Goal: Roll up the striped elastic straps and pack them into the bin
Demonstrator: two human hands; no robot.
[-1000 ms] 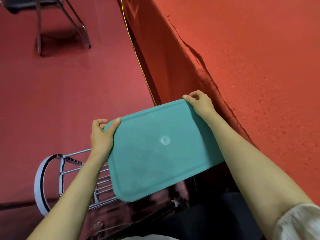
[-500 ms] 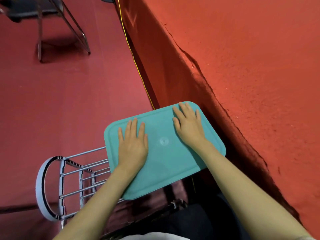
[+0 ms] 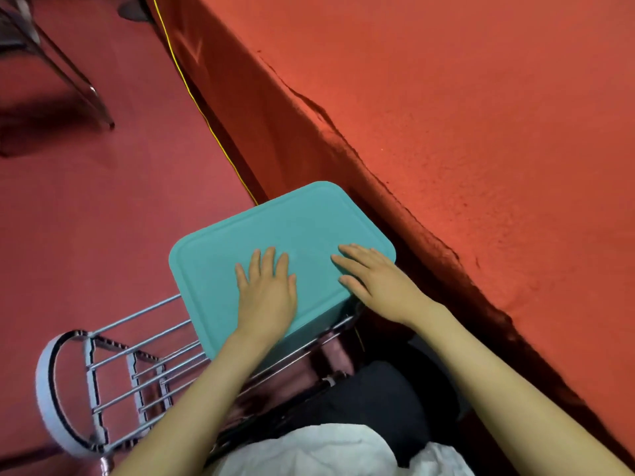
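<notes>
Table: a table (image 3: 481,132) draped in red cloth filled the right side, its skirt hanging down to the floor.
Floor: red floor (image 3: 103,218) covered the left side.
Rack: a chrome wire rack (image 3: 147,355) stood low beside the table skirt, its bars running toward the person.
Lid: a teal rectangular lid (image 3: 292,221) with rounded corners lay flat on top of the bin, one corner close to the table skirt.
Bin: the teal bin (image 3: 314,326) sat on the wire rack under the lid; only a strip of its near wall showed, and its contents were hidden.
Clothing: a white garment (image 3: 326,448) and a dark lap showed at the bottom edge.
Left hand: the left hand (image 3: 266,297) lay palm down on the lid's near half, fingers straight and slightly spread.
Right hand: the right hand (image 3: 374,280) rested flat at the lid's near right corner, fingers extended across the surface; the two hands were apart, neither gripping anything.
Chair: metal chair legs (image 3: 79,80) stood on the floor at the upper left.
Hoop: a white-and-black hoop (image 3: 43,389) closed off the rack's far left end.
Cord: a thin yellow cord (image 3: 206,118) ran along the foot of the table skirt.
</notes>
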